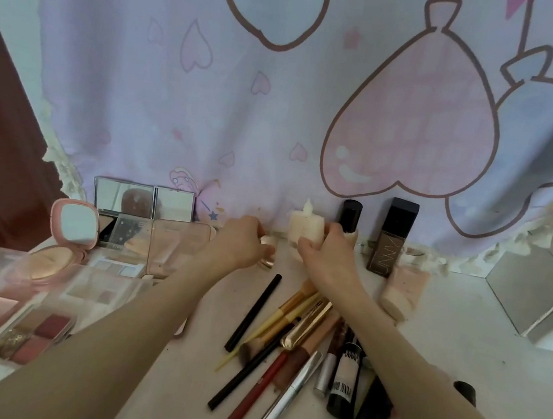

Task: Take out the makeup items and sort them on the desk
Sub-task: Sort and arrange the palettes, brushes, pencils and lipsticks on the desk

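My right hand [326, 258] grips a cream-coloured bottle [304, 228] standing upright at the back of the white desk [460, 333]. My left hand [242, 241] holds a small rose-gold item [266, 261] just left of it. A pile of brushes, pencils and tubes [291, 342] lies between my forearms. Open palettes and compacts [64, 274] fill the left side. A black-capped bottle [350, 216] and a dark brown foundation bottle [390, 238] stand to the right of the cream bottle, with a pale pink tube [402, 290] lying in front.
A pink and lilac cloth with heart drawings [280, 106] hangs behind the desk. Small mirrors [142, 199] lean against it at the left. A grey box-like edge [534, 290] sits at the right. A dark round item [464, 391] lies by my right forearm.
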### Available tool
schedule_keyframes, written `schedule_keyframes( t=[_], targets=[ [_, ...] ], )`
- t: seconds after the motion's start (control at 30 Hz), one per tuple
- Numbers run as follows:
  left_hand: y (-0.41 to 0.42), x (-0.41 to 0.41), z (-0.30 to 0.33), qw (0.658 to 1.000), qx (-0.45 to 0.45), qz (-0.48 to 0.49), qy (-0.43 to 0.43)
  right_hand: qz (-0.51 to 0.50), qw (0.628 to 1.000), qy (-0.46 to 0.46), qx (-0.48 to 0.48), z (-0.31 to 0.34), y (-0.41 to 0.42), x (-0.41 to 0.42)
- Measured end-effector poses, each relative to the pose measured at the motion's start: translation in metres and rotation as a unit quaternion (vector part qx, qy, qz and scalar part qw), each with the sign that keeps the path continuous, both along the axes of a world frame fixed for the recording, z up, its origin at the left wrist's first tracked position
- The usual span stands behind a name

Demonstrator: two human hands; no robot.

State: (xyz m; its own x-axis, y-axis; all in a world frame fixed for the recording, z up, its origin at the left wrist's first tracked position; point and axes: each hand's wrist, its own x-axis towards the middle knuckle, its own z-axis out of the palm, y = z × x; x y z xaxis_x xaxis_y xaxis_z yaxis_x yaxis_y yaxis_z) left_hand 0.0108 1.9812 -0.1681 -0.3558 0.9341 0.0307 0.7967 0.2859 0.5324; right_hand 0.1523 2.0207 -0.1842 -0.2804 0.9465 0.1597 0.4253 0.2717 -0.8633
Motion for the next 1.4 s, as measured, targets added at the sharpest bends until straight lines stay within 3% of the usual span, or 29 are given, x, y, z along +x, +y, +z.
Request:
schedule_keyframes(
  t=[0.33,0.57,1.0,1.4],
  targets=[
    [0.013,0.003,-0.014,0.997,0.055,0.015,0.048,-0.039,0.997,-0.042,0.053,-0.015,-0.001,-0.012],
    [0.01,0.005,-0.017,0.997,0.056,0.039,0.032,-0.06,0.992,-0.086,0.076,-0.011,-0.009,-0.007],
    [0.01,0.006,-0.014,0.998,0.063,0.018,0.009,-0.023,0.995,-0.093,0.026,-0.009,-0.01,-0.015],
    [0.011,0.001,-0.018,0.998,0.066,0.023,-0.005,-0.005,0.995,-0.09,0.04,-0.005,-0.003,-0.018]
  ],
)
